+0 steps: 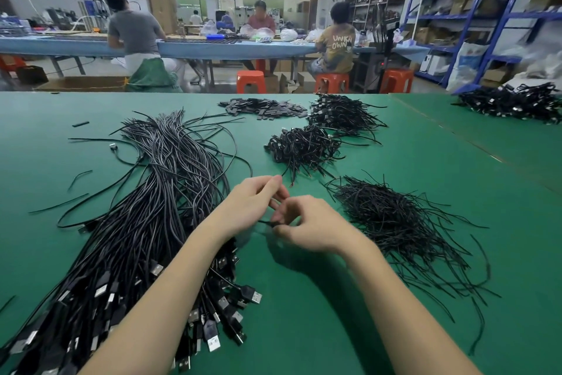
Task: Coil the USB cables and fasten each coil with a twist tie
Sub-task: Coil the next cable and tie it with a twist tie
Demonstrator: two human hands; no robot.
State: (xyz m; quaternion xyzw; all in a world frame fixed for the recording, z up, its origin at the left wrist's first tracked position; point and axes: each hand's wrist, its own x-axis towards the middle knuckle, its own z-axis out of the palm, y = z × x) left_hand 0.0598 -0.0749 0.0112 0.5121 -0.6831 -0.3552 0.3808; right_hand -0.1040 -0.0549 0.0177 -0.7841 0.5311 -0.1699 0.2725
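We are pinching a thin black twist tie (265,222) between our right hand (307,222) and left hand (258,201), both grips clenching on it above the green counter (304,314). Its long axis is running roughly left to right, its free end pointing left of the grip. Left of the grip the USB cables (152,207) are lying lengthwise, plugs toward us; right of it, loose twist ties (392,216) are piling up.

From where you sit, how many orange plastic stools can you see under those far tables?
3, in a row behind the green table: one stool at centre, one under the seated person in yellow, one right. Others may be hidden.
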